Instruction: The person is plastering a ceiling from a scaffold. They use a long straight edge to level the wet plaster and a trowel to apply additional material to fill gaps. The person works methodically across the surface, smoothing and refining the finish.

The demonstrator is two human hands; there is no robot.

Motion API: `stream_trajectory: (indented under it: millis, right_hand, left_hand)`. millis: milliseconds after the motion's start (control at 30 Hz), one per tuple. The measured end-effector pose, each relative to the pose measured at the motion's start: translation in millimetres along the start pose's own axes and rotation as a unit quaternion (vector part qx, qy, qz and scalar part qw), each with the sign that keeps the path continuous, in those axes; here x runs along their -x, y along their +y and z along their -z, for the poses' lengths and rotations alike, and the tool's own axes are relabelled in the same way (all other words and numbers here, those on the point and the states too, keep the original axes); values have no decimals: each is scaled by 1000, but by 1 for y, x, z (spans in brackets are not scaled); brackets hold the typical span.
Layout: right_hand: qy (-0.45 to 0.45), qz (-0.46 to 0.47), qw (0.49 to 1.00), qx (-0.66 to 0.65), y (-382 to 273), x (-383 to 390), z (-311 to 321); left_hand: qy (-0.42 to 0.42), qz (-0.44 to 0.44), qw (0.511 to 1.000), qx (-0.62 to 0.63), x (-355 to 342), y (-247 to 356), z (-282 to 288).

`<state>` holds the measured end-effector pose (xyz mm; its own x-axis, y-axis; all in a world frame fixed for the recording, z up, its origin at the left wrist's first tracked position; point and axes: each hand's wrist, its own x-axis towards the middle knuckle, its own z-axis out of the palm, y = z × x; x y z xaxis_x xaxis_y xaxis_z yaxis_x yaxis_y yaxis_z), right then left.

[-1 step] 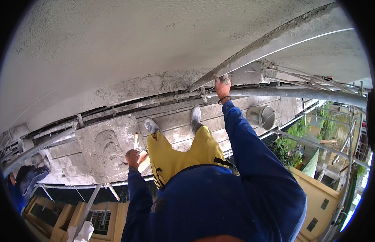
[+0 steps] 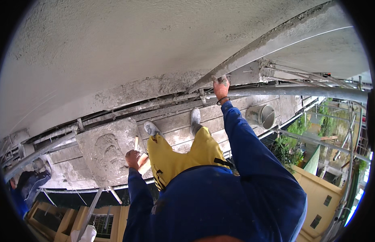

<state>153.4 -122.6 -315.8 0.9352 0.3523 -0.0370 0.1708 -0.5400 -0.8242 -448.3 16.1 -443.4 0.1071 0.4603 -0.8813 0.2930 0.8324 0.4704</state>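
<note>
My right hand (image 2: 221, 85) reaches forward with its fingers closed on the lower end of a long plaster-smeared straightedge (image 2: 272, 38). This bar slants up to the right across the grey plastered wall (image 2: 115, 48). Down at my left side, my left hand (image 2: 132, 159) is closed round a pale wooden tool (image 2: 143, 159); my fingers hide part of it, so its exact kind does not show. Left of that hand lies a mortar board (image 2: 86, 139) with a heap of wet mortar (image 2: 107, 149) spread on it.
I stand on scaffold planks (image 2: 175, 123) in grey-crusted boots. A bucket (image 2: 261, 116) sits to my right. A steel tube (image 2: 300, 92) runs along the wall. Another person (image 2: 32, 181) is at the far left. Beyond the planks' outer edge, a yellowish building (image 2: 316, 195) shows below.
</note>
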Motion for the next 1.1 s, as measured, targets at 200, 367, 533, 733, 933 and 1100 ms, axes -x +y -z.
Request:
stream_trajectory:
  millis: [200,367,533,733,933,1100]
  right_hand:
    - [52,42,994,81,-7,12,31]
    - [-62,219,913,339,-54,2,73]
    - [-32,259,917,303,14,-20,97]
    - [10,114,992,58,-32,-39,174]
    - [36,91,994,42,-85,-53,282]
    - [-35,-16,998,44,-83,-35,348]
  left_hand:
    - [-39,-38,998,-41,-15,39,-28]
    - [-48,3,997,-53,-41,7,-33]
    - [-168,-90,981,-23,-44,24,-184]
    - [-295,80,950,61,67,66,-513]
    - [-259,247,858,368,90,67,-732]
    - [-253,198,840,438,63,18,-801]
